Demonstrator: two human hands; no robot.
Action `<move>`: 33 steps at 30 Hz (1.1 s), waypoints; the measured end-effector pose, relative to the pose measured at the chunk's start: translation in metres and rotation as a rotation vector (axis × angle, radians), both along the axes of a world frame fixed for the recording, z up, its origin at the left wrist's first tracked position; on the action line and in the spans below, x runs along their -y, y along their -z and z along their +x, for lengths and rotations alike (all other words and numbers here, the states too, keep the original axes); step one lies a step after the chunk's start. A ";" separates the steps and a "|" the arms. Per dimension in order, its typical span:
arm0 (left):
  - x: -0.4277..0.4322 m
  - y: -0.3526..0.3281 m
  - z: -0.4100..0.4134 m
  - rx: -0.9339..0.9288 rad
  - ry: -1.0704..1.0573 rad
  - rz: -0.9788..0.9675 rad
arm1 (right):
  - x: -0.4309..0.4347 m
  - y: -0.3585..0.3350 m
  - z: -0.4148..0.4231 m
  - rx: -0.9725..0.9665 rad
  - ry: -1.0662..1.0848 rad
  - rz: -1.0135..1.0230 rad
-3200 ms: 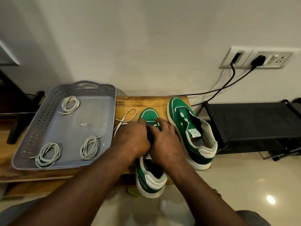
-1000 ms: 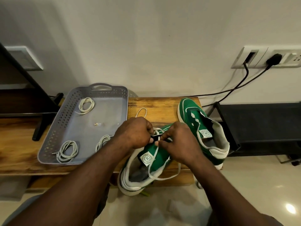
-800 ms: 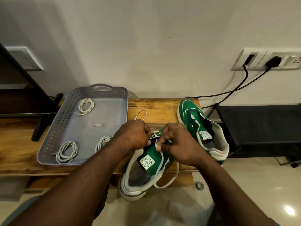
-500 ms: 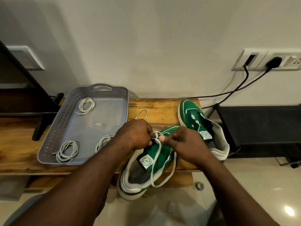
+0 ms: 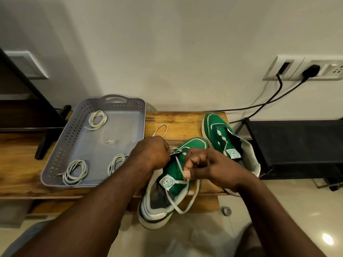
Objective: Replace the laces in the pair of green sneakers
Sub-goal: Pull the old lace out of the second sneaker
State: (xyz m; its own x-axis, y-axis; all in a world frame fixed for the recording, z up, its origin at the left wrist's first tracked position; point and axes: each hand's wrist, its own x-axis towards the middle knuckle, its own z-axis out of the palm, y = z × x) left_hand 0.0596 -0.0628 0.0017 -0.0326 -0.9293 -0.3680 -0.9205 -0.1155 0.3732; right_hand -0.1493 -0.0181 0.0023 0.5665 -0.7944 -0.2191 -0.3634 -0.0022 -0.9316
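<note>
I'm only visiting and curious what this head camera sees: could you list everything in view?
bench: 1, brown wood, centre
tray: 1, grey, bench left
coiled laces: 3, off-white, in the tray
loose lace: 1, white, on the bench beside the tray
near sneaker: 1, green-white, bench front edge
far sneaker: 1, green-white, bench right end
threaded lace: 1, white, in the near sneaker
rack: 1, black, right of the bench
socket panel: 1, white, upper right
cables: 2, black, plugged into the panel
left hand: 1, grips the threaded lace
right hand: 1, pinches the threaded lace
</note>
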 end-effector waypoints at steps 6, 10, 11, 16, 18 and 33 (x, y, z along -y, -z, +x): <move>-0.002 -0.006 -0.002 0.034 0.027 -0.005 | -0.006 -0.007 -0.015 0.471 0.007 0.162; -0.002 -0.013 -0.003 0.041 0.049 0.011 | -0.004 -0.011 -0.012 0.305 0.287 0.022; -0.002 -0.015 -0.003 0.038 0.063 0.014 | -0.004 -0.004 -0.010 0.143 0.435 -0.041; -0.005 -0.012 -0.007 0.123 0.236 0.023 | -0.006 0.016 0.005 -0.384 0.871 -0.397; -0.008 -0.008 -0.011 0.173 0.296 -0.011 | -0.010 0.012 0.015 -0.502 0.790 -0.450; -0.015 -0.001 -0.027 0.258 0.470 -0.134 | -0.015 0.032 0.040 -0.618 0.691 -0.287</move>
State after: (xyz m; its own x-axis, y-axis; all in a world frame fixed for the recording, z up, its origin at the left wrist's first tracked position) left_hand 0.0331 -0.0477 0.0025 -0.3800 -0.8755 -0.2983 -0.9249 0.3634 0.1119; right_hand -0.1093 -0.0028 -0.0296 -0.1953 -0.9784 -0.0678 -0.7949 0.1984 -0.5735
